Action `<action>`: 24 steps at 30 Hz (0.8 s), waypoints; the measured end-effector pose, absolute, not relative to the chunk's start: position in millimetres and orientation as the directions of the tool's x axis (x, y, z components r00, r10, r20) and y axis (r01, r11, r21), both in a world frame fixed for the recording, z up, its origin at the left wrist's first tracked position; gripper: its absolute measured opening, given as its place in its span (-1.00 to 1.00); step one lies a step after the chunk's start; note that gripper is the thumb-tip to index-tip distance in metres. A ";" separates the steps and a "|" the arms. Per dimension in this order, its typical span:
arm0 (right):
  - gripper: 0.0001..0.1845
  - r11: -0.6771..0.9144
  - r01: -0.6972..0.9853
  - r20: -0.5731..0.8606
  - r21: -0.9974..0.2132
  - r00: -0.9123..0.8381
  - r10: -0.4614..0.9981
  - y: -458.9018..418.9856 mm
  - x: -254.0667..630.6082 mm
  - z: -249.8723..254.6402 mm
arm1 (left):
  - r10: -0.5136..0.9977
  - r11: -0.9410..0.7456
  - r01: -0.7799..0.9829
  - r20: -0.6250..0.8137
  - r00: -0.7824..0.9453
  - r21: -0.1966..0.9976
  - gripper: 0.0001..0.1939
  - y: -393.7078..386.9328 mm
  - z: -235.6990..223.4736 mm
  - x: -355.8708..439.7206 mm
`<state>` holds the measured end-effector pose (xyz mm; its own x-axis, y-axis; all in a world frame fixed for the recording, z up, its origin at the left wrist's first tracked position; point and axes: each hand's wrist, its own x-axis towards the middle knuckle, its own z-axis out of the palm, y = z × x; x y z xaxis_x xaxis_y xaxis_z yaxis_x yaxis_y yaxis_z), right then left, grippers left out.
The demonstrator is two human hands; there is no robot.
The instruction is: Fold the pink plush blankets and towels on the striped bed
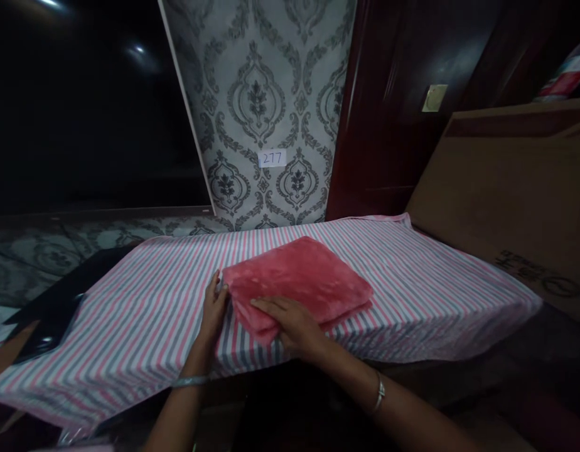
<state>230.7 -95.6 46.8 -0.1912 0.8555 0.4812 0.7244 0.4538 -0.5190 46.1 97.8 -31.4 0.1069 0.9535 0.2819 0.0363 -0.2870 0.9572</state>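
Observation:
A folded pink-red plush cloth (304, 276), like a blanket or towel, lies on a striped cover (167, 301), its layers stacked and its front left corner slightly puffed up. My left hand (214, 306) stands at the left edge of the plush cloth, fingertips touching or very near that edge, with the fingers a little apart. Across the front left part of the cloth rests my right hand (292, 323), its fingers stretched out flat on top and pointing left. The thumb of my right hand is hidden from view.
A large cardboard box (501, 201) stands at the right, with a bottle (567, 72) above it. Behind the table are a dark screen (92, 113), patterned wallpaper with a "277" label (272, 157), and a dark red panel. A shiny black object (54, 326) lies at the left.

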 end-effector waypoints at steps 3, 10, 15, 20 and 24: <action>-0.22 0.477 0.627 0.545 -0.616 -0.099 0.833 -100.1 245.2 74.1 | 0.985 -0.104 -0.143 0.122 0.125 0.984 -0.08 80.8 -31.7 36.4; -0.45 0.527 0.507 0.637 -0.682 0.058 0.768 -116.8 281.7 127.9 | 0.905 0.088 -0.230 0.019 0.424 0.969 0.16 55.1 -23.7 40.7; -0.58 0.530 0.481 0.664 -0.698 0.159 0.730 -137.4 310.1 149.2 | 0.861 -0.113 -0.284 0.237 0.451 0.952 0.13 56.9 -13.5 62.2; -0.62 0.521 0.402 0.633 -0.753 0.226 0.740 -161.5 330.2 160.9 | 0.822 -0.286 -0.316 0.401 0.404 0.905 0.07 55.6 14.7 80.5; -0.64 0.536 0.345 0.628 -0.771 0.263 0.733 -176.3 343.0 161.0 | 0.793 -0.416 -0.264 0.489 0.363 0.870 -0.15 46.6 56.2 85.7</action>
<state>343.0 -176.3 161.0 0.2631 0.7327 0.6276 0.3447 0.5362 -0.7705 85.7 46.6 56.2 0.3626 0.7933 0.4891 -0.2636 -0.4161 0.8703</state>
